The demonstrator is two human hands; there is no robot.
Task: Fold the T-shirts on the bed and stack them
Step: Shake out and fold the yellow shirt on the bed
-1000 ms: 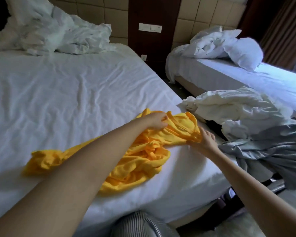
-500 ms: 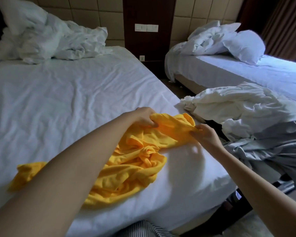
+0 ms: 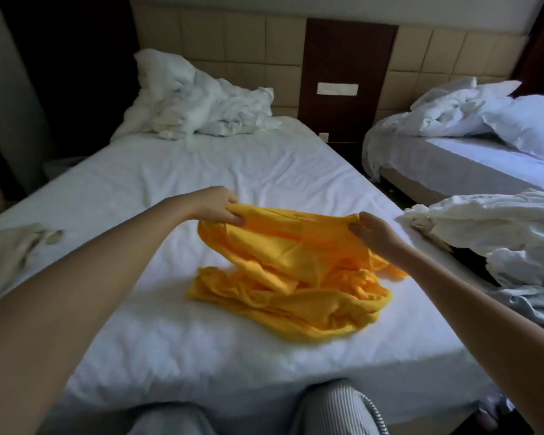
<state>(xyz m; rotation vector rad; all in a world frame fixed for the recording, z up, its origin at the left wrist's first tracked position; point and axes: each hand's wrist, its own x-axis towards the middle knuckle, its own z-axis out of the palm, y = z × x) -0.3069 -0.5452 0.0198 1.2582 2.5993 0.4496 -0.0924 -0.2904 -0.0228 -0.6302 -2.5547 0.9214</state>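
Yellow and crumpled, the T-shirt (image 3: 283, 277) lies on the bed (image 3: 170, 183) with 1 edge lifted, pinched by our left hand (image 3: 215, 208) at one end and gripped by our right hand (image 3: 374, 233) at the other, so we judge 0 folds made, no stack begun, and a beige garment (image 3: 10, 249) untouched at left.

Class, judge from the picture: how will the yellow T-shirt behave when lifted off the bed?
Probably floppy: the yellow T-shirt sags between the left hand and right hand and bunches on the bed. Likely light: two fingertip grips hold its top edge up.
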